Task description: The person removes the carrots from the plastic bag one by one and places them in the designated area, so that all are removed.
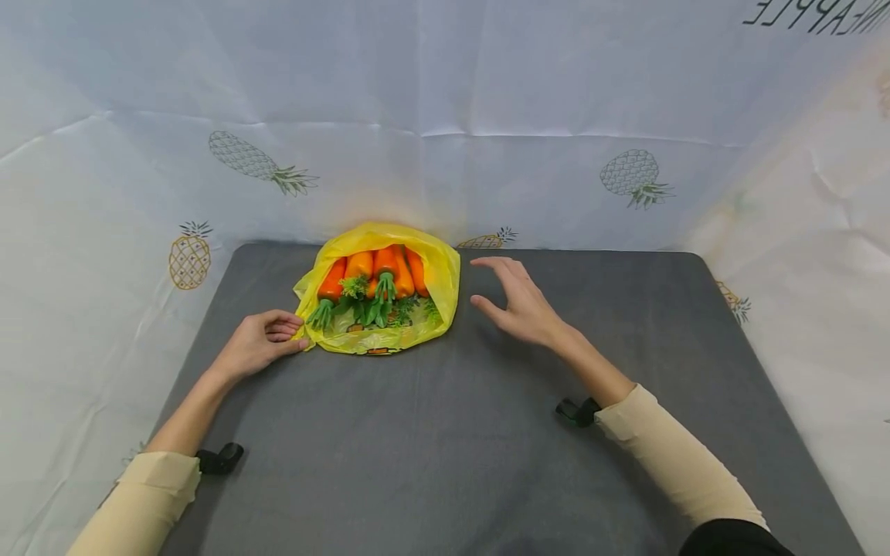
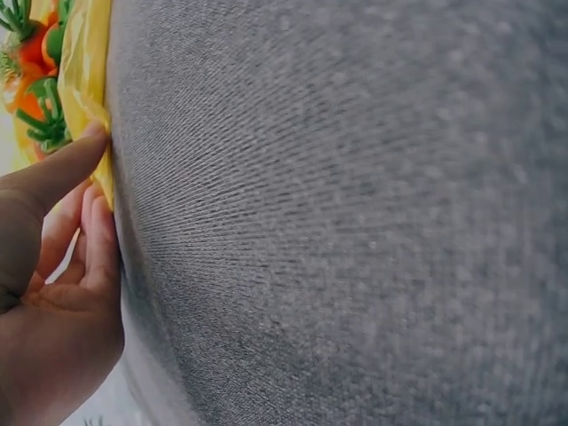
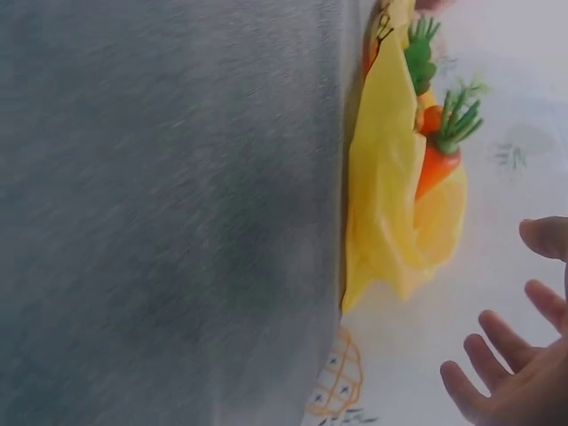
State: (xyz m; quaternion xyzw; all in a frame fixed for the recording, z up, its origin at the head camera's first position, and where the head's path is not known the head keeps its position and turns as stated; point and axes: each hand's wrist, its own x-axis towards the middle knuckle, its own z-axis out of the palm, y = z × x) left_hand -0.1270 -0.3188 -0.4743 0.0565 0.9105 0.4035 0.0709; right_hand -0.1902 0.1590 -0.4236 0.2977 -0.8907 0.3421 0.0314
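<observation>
A yellow plastic bag (image 1: 445, 282) lies near the table's back edge, its mouth spread toward me. Inside it several orange carrots (image 1: 358, 265) with green tops show. My left hand (image 1: 260, 344) pinches the left edge of the bag's rim between thumb and fingers; the left wrist view shows the thumb (image 2: 75, 169) on the yellow film. To the right of the bag, my right hand (image 1: 518, 305) is held apart from it, thumb and fingers spread with nothing between them. In the right wrist view the fingers (image 3: 497, 355) are spread beside the bag (image 3: 382, 195).
A grey cloth-covered table (image 1: 431, 448) extends in front of and beside the bag. White cloth with pineapple prints (image 1: 445, 170) hangs behind the table and along its sides. Black straps (image 1: 221, 459) sit at both wrists.
</observation>
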